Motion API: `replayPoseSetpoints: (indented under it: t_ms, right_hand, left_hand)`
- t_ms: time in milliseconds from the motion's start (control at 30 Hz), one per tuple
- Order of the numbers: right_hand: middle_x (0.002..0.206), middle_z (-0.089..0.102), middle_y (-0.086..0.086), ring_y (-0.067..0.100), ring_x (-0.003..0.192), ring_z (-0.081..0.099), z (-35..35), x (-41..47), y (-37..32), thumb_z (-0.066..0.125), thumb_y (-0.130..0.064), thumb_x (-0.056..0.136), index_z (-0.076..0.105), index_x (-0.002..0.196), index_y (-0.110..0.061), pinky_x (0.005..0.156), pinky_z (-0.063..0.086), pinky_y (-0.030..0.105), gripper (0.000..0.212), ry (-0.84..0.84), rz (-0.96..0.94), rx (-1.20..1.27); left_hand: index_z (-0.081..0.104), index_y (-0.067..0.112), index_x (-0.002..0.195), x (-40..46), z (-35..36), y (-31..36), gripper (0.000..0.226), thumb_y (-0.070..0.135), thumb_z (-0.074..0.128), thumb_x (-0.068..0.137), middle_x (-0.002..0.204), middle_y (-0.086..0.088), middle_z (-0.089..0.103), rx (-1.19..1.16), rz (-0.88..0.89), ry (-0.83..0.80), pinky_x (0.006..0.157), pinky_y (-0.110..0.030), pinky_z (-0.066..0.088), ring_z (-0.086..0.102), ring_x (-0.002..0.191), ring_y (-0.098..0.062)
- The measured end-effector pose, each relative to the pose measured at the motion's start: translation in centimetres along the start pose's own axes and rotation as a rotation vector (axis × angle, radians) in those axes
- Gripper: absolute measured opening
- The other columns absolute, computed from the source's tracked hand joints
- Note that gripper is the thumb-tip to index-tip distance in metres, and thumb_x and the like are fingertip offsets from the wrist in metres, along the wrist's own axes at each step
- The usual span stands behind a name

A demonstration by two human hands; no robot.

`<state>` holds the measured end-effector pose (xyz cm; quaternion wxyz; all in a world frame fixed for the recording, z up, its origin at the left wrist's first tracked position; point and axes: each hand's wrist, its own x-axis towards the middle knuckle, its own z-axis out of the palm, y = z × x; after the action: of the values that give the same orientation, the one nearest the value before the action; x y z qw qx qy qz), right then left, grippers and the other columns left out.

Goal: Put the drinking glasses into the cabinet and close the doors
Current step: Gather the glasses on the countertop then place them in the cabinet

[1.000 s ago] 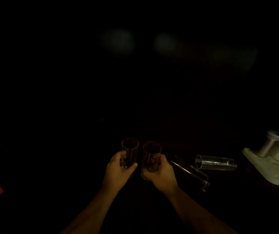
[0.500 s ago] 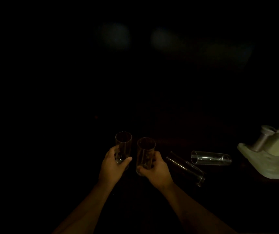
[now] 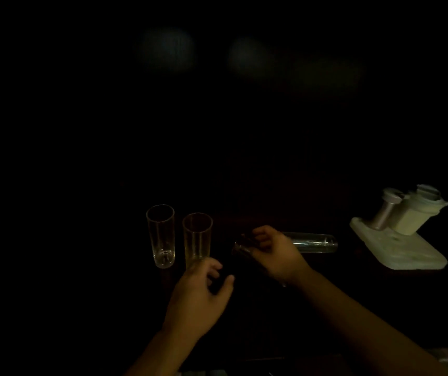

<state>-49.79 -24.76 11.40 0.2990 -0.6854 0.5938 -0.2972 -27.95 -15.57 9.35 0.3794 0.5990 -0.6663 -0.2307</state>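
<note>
The scene is very dark. Two tall clear drinking glasses stand upright side by side: the left glass point(image 3: 161, 236) and the right glass point(image 3: 197, 238). My left hand point(image 3: 198, 297) hovers just below them with loosely curled fingers, holding nothing. My right hand point(image 3: 273, 253) curls over a third glass point(image 3: 240, 246) that lies on its side; only its dark rim shows at my fingertips. A fourth glass point(image 3: 313, 242) lies on its side just behind that hand. The cabinet is not visible in the darkness.
A pale plastic base with a metal cylinder and a cream jug-like part point(image 3: 399, 232) sits at the right. Faint blurred light patches point(image 3: 167, 50) hang at the top. Everything else is black.
Both hands let go of the two upright glasses, which now stand alone. My left hand drew back below them. My right hand moved right onto the nearer lying glass.
</note>
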Motion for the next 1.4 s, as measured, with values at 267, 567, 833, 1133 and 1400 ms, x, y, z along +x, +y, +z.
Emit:
replayPoseSetpoints:
  t_ms: [267,567,833,1133,1400]
  right_hand:
    - [0.131,0.057,0.004,0.023,0.121,0.057,-7.4,-0.1,4.0,0.074,-0.023,0.087,0.054,0.137,-0.020,0.099,0.050,0.034,0.055,0.060,-0.049,-0.519]
    - [0.161,0.030,0.009,0.030,0.148,0.030,-9.6,2.3,8.2,0.072,-0.023,0.085,0.028,0.157,-0.018,0.122,0.025,0.051,0.084,-0.076,0.035,-0.925]
    - [0.153,0.043,0.007,0.029,0.143,0.039,-8.7,3.4,9.9,0.070,-0.018,0.088,0.029,0.156,-0.019,0.118,0.030,0.056,0.079,-0.102,0.118,-0.996]
    - [0.134,0.053,0.003,0.025,0.125,0.055,-8.4,2.0,8.4,0.073,-0.020,0.085,0.052,0.140,-0.023,0.101,0.052,0.046,0.059,-0.086,0.070,-0.833]
    - [0.132,0.056,0.002,0.024,0.116,0.062,-5.2,-0.5,4.7,0.084,-0.020,0.078,0.057,0.136,-0.023,0.098,0.053,0.037,0.064,0.005,0.029,-0.404]
  left_hand:
    - [0.045,0.017,0.135,5.1,8.3,5.9,0.087,0.078,0.055,0.075,0.120,-0.003,0.063,0.118,-0.380,-0.208,0.060,-0.023,0.043,0.064,0.102,-0.023]
    - [0.015,0.010,0.152,9.2,11.9,7.4,0.118,0.072,0.071,0.068,0.134,-0.016,0.055,-0.205,-0.798,-0.109,0.043,-0.030,0.057,0.070,0.091,-0.030]
    - [0.040,0.004,0.132,10.3,12.8,7.8,0.086,0.035,0.088,0.068,0.106,-0.013,0.064,-0.466,-0.788,-0.116,0.054,-0.037,0.062,0.072,0.080,-0.027]
    - [0.068,0.021,0.097,6.3,10.6,6.2,0.036,0.027,0.084,0.066,0.089,-0.003,0.076,-0.622,-0.592,-0.192,0.065,-0.041,0.063,0.074,0.074,-0.018]
    - [0.050,0.038,0.122,1.4,4.0,3.6,0.075,0.029,0.091,0.059,0.113,0.016,0.056,-0.375,-0.261,-0.148,0.072,-0.026,0.060,0.067,0.091,-0.010]
